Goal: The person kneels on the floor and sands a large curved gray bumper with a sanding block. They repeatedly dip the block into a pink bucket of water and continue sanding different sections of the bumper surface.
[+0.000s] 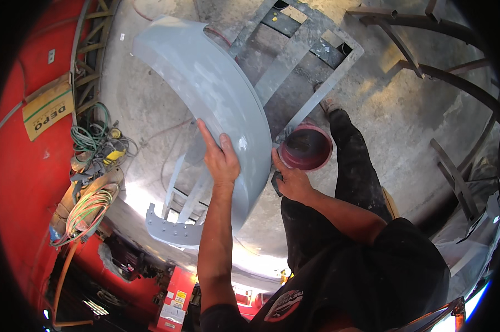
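A large, curved grey body panel (236,99) lies across a metal stand (283,66). My left hand (221,157) grips the panel's inner edge, index finger and thumb on the surface, other fingers hidden. Beside the panel's outer edge, my right hand (291,180) has its fingers round a small dark block (277,186), partly covered by the hand. Just above that hand sits a round maroon container (311,141) with a dark inside. The panel's lower end has a flange with several holes.
Curved metal racks (454,99) stand at the right. Coiled hoses and cables (89,213), a cardboard piece (48,105) and a red wall (23,193) line the left. My legs stand on the concrete floor (394,149). A red cabinet (172,301) is at the lower edge.
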Available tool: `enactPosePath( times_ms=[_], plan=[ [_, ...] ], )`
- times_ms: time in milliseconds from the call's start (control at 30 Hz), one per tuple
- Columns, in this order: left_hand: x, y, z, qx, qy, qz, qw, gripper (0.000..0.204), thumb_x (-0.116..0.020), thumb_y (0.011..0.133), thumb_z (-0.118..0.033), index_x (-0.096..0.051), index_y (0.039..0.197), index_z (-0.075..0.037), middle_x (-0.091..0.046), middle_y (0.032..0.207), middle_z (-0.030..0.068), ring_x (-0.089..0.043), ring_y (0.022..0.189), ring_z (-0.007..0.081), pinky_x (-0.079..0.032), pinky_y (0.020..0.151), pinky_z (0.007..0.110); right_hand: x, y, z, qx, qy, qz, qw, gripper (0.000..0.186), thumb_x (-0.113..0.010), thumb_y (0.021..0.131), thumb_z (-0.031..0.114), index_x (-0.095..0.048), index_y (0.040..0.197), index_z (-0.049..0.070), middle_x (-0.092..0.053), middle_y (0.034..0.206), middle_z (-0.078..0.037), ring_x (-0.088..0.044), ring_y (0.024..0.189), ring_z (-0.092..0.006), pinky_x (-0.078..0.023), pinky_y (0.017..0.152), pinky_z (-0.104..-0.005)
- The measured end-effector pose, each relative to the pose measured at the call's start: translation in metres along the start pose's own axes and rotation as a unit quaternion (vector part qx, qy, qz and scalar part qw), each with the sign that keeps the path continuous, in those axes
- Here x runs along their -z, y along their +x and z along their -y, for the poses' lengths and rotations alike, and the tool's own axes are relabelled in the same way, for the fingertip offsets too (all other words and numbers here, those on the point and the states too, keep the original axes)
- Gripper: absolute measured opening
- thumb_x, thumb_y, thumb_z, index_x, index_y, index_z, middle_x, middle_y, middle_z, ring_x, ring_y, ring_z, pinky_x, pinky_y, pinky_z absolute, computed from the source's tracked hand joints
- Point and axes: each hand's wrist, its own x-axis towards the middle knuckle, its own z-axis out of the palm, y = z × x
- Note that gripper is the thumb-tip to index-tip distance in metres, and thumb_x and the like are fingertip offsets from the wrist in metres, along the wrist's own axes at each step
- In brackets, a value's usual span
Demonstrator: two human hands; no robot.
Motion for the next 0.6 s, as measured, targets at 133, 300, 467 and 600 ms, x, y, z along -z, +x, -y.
enactPosePath(
  times_ms=[133, 300, 467, 600],
  plan=[
    [-0.001, 0.000, 0.006, -0.052, 0.013, -0.018, 0.998, 0.067, -0.038, 0.109, -0.031, -0.012, 0.165, -0.006, -0.055, 0.142, 0.0336, -0.064, 0.119, 0.0476, -0.050, 0.100, 0.044, 0.002, -0.018, -0.001, -0.074, -0.018, 0.147, 0.986, 0.094, -0.061, 0.087, 0.009, -0.010, 0.166, 0.018, -0.065, 0.119, -0.032, -0.066, 0.099, -0.0498, -0.053, 0.090, -0.0559],
    [0.001, -0.006, 0.010, -0.025, 0.019, -0.022, 0.999, 0.066, -0.038, 0.108, -0.035, -0.015, 0.165, -0.011, -0.062, 0.135, 0.0304, -0.065, 0.112, 0.0484, -0.050, 0.095, 0.049, 0.009, -0.051, -0.043, -0.029, -0.030, -0.085, 0.995, 0.068, -0.058, 0.087, -0.001, -0.041, 0.152, 0.004, -0.063, 0.125, -0.033, -0.062, 0.110, -0.0525, -0.052, 0.096, -0.0538],
    [0.007, -0.020, 0.008, 0.000, 0.002, -0.003, 1.000, 0.070, -0.036, 0.108, -0.044, -0.013, 0.166, -0.013, -0.059, 0.137, 0.0315, -0.062, 0.120, 0.0486, -0.047, 0.102, 0.049, 0.050, 0.009, 0.045, 0.104, -0.028, -0.265, 0.958, 0.059, -0.054, 0.087, -0.004, -0.049, 0.146, 0.000, -0.050, 0.148, -0.030, -0.048, 0.138, -0.0466, -0.039, 0.117, -0.0474],
    [0.001, -0.020, 0.000, -0.037, 0.045, -0.024, 0.998, 0.074, -0.041, 0.105, -0.046, -0.013, 0.166, -0.013, -0.069, 0.121, 0.0307, -0.066, 0.110, 0.0493, -0.049, 0.096, 0.052, 0.024, 0.092, 0.070, 0.191, -0.045, -0.252, 0.948, 0.061, -0.057, 0.094, 0.009, -0.040, 0.151, -0.006, -0.039, 0.158, -0.028, -0.034, 0.150, -0.0429, -0.027, 0.125, -0.0472]
  ],
)
